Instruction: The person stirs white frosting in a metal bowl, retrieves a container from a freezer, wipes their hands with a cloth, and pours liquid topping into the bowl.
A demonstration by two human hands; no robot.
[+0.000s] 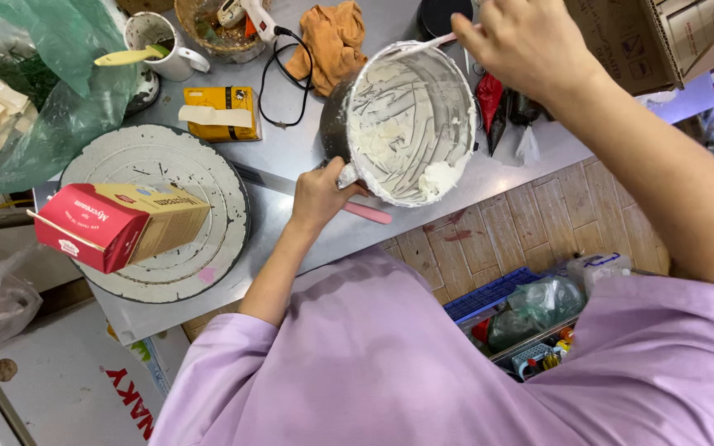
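At the far left a green plastic bag (pixel 59 107) bulges over the table edge, its contents hard to make out. Beside it a red and tan carton (pixel 113 225) lies on its side on a round white turntable (pixel 200 256). Behind them stand a white mug (pixel 159 41) with a yellow-handled tool in it and a yellow box (pixel 221 111). A long knife with a pink handle (pixel 365 212) lies on the steel table (pixel 291 149), its middle hidden by the left hand (pixel 317 194). That hand is closed tight on the near rim of a metal mixing bowl (pixel 402 124), tipping it so the cream-smeared inside faces the camera; a lump of white cream sits at the bowl's low edge. Behind the bowl an orange cloth (pixel 332 37) is crumpled. The right hand (pixel 526 37) is closed around a pale spatula handle (pixel 431 43) that reaches the bowl's upper rim; the fingers are turned away, so the grip itself is hidden. A cardboard box (pixel 646 41) is cut off at top right
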